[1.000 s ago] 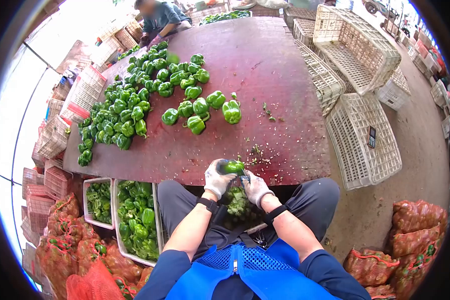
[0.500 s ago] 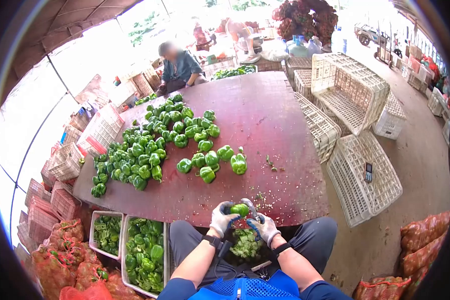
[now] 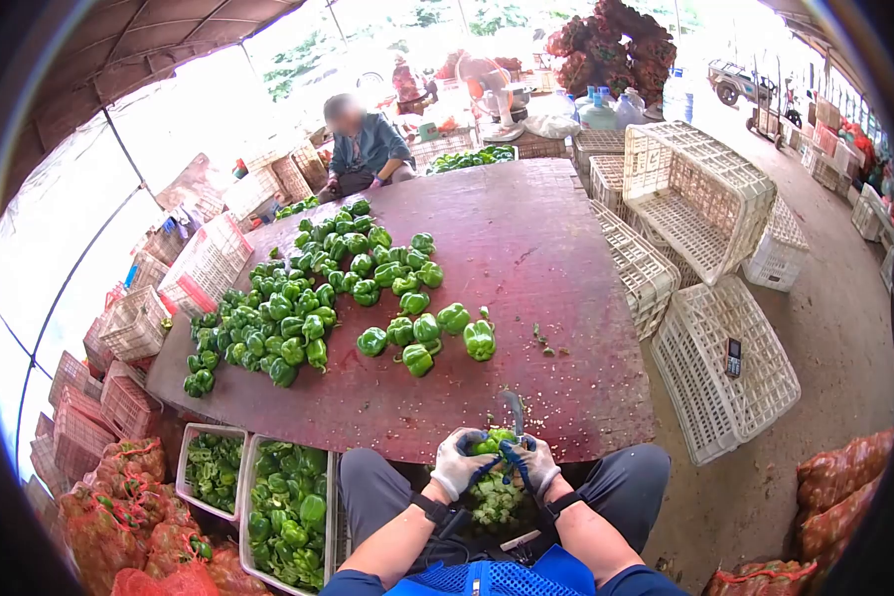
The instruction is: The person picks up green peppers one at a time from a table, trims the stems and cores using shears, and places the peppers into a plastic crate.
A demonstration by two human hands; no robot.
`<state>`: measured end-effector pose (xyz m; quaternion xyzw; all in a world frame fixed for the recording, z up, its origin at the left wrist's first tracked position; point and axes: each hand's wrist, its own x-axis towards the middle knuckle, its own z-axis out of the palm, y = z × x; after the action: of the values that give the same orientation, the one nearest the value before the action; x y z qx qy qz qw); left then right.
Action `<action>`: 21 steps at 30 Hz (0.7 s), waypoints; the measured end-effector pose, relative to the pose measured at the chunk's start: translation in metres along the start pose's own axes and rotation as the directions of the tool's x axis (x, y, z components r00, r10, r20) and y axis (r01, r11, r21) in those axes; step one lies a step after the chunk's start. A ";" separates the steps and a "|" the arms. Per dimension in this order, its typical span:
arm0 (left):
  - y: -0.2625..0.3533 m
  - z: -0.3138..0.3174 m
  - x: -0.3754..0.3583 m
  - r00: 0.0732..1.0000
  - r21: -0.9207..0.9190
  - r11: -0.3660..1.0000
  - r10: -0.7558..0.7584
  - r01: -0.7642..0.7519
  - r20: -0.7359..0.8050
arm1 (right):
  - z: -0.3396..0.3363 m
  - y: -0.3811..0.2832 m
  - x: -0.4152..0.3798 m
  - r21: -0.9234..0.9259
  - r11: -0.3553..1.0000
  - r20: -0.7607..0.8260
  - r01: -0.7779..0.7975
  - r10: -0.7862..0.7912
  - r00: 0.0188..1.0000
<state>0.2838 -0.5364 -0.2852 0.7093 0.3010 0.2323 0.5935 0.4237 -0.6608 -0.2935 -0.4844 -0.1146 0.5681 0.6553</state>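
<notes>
My gloved left hand point(image 3: 458, 465) is closed around a green bell pepper point(image 3: 489, 440) at the near edge of the table. My gloved right hand point(image 3: 534, 463) grips a curved knife point(image 3: 514, 411), its blade pointing up and away from me. The right fingers touch the pepper's side; how far it is cut is hidden by the gloves. Beneath both hands, between my knees, lies a heap of pale green pepper cores point(image 3: 497, 500). Farther up the red table point(image 3: 526, 238) are several loose whole bell peppers point(image 3: 417, 360) and a large pile of peppers point(image 3: 278, 313).
Left of my knee stand a crate of peppers point(image 3: 288, 507) and a smaller crate of green pieces point(image 3: 215, 472). White plastic crates point(image 3: 725, 368) flank the table's right side, one bearing a phone point(image 3: 733, 358). A person point(image 3: 365, 149) sits across the table. Red mesh sacks point(image 3: 849, 467) lie at right.
Both hands have come closer together and a little lower in view. The knife blade has swung from over the pepper to point upward, and the right fingers now meet the pepper.
</notes>
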 end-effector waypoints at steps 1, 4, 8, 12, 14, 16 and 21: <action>0.007 0.003 -0.002 0.999 -0.022 1.000 0.019 -0.019 -0.027 | 0.000 -0.002 -0.001 0.007 1.000 -0.032 -0.022 0.022 0.999; 0.008 0.008 -0.005 0.996 -0.035 0.998 0.051 -0.053 -0.067 | 0.001 0.005 0.003 0.111 0.993 -0.079 0.039 -0.031 0.996; 0.016 0.006 -0.008 0.998 -0.247 0.968 -0.062 0.053 -0.031 | -0.001 0.001 -0.001 0.186 0.982 -0.099 0.030 -0.012 0.995; 0.028 -0.005 -0.005 0.997 -0.128 0.990 -0.050 0.056 0.054 | 0.000 -0.009 -0.009 0.088 0.996 -0.035 0.000 0.004 0.999; 0.029 -0.004 -0.002 0.989 -0.340 0.930 -0.117 0.142 0.091 | 0.000 -0.008 -0.008 -0.064 0.996 0.014 0.061 -0.060 0.998; 0.025 -0.009 0.000 0.935 -0.511 0.792 -0.212 0.335 0.284 | -0.005 -0.001 0.000 -0.273 0.956 0.103 0.108 -0.083 0.991; -0.009 -0.005 -0.005 0.978 -0.216 0.966 -0.100 0.139 0.184 | 0.000 0.000 0.001 -0.144 0.984 0.001 0.101 -0.102 0.995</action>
<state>0.2757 -0.5353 -0.2930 0.6345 0.2626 0.1670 0.7075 0.4238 -0.6602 -0.2935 -0.5258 -0.1780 0.5228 0.6470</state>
